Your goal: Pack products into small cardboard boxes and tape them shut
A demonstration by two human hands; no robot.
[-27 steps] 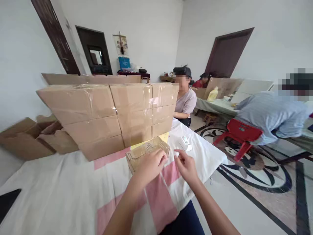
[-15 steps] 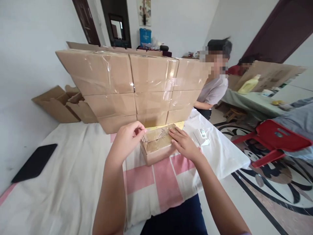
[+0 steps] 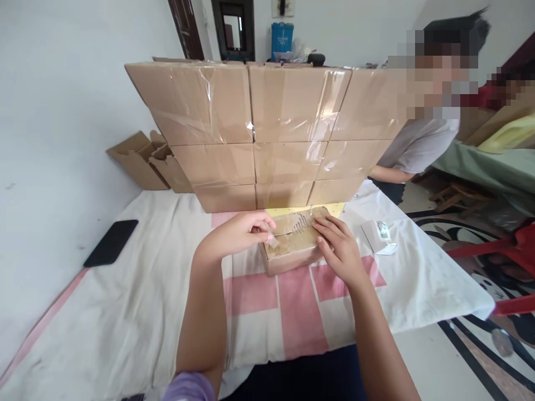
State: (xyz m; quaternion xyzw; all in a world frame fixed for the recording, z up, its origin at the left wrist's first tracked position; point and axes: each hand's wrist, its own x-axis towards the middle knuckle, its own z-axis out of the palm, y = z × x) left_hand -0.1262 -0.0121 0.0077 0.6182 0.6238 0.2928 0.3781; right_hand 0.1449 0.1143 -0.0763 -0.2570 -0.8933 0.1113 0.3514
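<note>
A small cardboard box (image 3: 295, 245) with torn, taped paper on top lies on the cloth-covered table in front of me. My left hand (image 3: 253, 233) is at its left end, thumb and forefinger pinching a small strip of clear tape (image 3: 272, 240) above the top. My right hand (image 3: 338, 248) rests on the box's right end, its fingers stretched out and lying on the top face. Behind the box, a yellow sheet (image 3: 336, 210) shows in part at the foot of a stack of cardboard boxes.
Stacked cardboard boxes (image 3: 284, 120) wrapped in clear film stand across the table's back. A white object (image 3: 378, 236) lies to the right, a black tablet-like thing (image 3: 112, 242) to the left. Opened cartons (image 3: 142, 161) lean at the wall. A person (image 3: 422, 145) sits beyond the right side.
The camera view has turned right and moved nearer. My left fingers hold a bit of clear tape that now shows over the box's left end. My right hand stays on the box.
</note>
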